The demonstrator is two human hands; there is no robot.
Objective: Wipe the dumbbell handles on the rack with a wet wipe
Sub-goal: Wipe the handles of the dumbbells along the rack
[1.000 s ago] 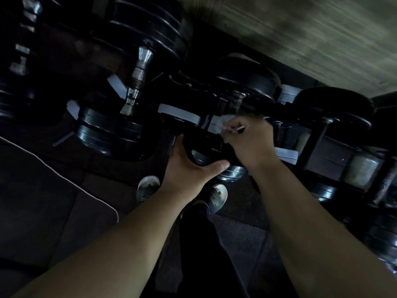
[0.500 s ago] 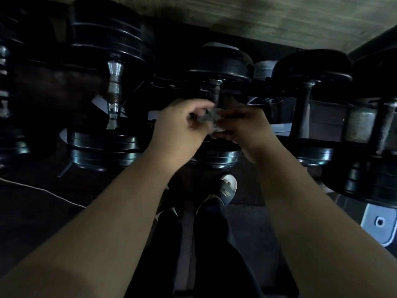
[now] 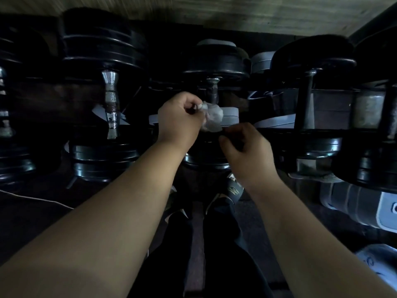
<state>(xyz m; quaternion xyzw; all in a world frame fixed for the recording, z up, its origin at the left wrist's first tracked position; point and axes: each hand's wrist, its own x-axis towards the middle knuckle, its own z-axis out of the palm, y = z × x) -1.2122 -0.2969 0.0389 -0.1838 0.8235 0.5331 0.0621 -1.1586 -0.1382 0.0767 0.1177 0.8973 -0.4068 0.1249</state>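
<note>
Wipe (image 3: 211, 117) bunched, pinched in left hand (image 3: 179, 121). Right hand (image 3: 245, 147) loosely curled, empty (apparently). Handle (image 3: 212, 91) just beyond, running away from body, nearer left.

Dim room, dark floor (image 3: 43, 222), wooden wall (image 3: 257, 16)

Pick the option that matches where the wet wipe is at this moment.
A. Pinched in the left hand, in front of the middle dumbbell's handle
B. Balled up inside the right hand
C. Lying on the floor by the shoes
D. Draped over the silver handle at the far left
A: the crumpled wet wipe is pinched by the left hand in front of the middle dumbbell's handle; the right hand sits just below it, fingers loosely curled.
</note>
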